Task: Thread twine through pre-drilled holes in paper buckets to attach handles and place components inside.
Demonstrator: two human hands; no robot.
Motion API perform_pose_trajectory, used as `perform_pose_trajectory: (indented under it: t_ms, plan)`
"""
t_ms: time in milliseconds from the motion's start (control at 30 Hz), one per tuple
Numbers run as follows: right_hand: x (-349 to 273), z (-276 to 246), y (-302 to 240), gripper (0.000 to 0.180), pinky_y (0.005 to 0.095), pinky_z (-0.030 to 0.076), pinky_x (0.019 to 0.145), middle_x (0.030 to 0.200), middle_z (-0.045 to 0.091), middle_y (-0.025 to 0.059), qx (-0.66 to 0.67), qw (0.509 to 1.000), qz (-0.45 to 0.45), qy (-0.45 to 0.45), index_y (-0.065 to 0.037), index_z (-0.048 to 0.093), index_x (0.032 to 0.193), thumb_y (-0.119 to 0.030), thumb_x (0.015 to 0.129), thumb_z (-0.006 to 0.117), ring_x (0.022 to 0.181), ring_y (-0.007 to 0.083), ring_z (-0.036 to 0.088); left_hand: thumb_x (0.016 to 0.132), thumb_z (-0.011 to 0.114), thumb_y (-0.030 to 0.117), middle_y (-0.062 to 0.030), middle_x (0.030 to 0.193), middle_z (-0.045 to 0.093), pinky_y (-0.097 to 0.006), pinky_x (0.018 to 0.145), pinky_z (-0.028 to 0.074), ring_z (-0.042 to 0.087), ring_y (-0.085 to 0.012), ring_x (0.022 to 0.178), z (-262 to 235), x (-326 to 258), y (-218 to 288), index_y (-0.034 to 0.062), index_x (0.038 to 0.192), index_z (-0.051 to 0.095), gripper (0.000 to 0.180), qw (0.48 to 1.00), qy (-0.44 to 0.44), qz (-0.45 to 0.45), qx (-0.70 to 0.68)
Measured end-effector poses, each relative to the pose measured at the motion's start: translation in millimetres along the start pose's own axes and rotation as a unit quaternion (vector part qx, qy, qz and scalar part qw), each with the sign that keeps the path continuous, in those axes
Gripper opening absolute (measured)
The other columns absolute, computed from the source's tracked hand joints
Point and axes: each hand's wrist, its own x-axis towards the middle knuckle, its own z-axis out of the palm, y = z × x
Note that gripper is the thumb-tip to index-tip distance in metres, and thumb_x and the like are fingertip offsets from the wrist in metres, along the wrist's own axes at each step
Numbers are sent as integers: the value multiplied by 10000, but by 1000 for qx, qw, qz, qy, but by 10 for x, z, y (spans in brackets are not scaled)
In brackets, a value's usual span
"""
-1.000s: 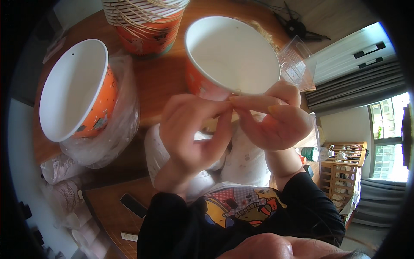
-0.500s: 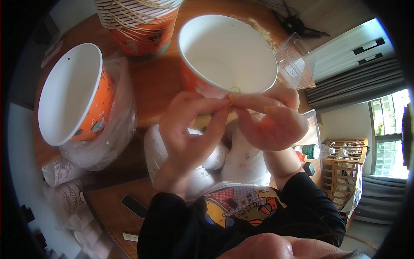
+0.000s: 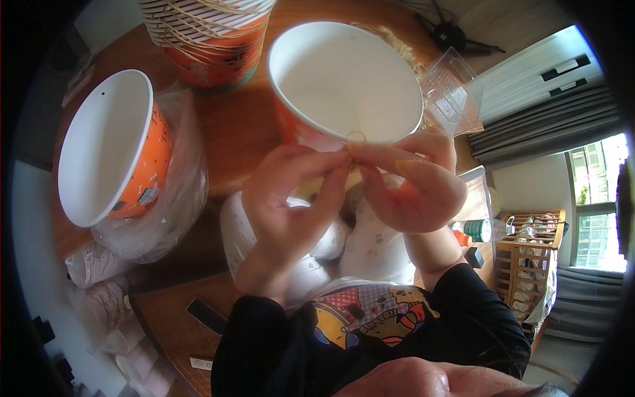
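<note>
Directly before me, an orange paper bucket (image 3: 344,83) with a white inside tilts its mouth toward me on the wooden table. At its near rim, a thin tan cord (image 3: 357,135) makes a small loop. My left hand (image 3: 288,195) and my right hand (image 3: 420,188) meet just below that loop, thumbs and forefingers pinched together on the cord. The fingers hide most of it, and I cannot see whether it passes through the bucket wall. On the left, a second orange bucket (image 3: 106,149) leans with its white inside and a small rim hole showing.
A stack of orange buckets (image 3: 215,56) with tan cords stands at the back left. Beneath the left bucket lies a clear plastic bag (image 3: 182,192). Loose tan cords (image 3: 400,46) and a clear plastic box (image 3: 453,96) sit behind my right hand. A phone (image 3: 206,316) lies lower left.
The middle bucket and both pinched hands have shifted slightly left. The finger grip on the cord looks the same.
</note>
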Motion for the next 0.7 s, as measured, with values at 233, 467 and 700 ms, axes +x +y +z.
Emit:
perform_pose_trajectory:
  t_ms: [233,467,700]
  plan:
    - [31,35,5,454,282,416,773,1016,752,-9,-16,999,-42,24,-118,534,1012,-30,670,820,841,133,583,733,746,-34,-72,834,725,-280,683,515,656,-183,754,-15,26,-32,27,930,736,206,999,5,50,12]
    - [36,6,5,451,281,416,786,1019,752,-8,-25,999,-37,6,-119,532,1023,-54,687,825,848,133,586,730,747,-35,-80,844,722,-282,678,518,660,-194,759,-1,1,-21,28,908,730,189,999,18,34,32]
    - [53,-3,-10,493,285,416,781,1002,752,-13,-31,999,-40,5,-121,506,1073,-54,699,820,831,138,589,725,760,-30,-83,843,718,-287,670,523,665,-202,784,-8,-6,15,26,906,732,192,997,20,45,55]
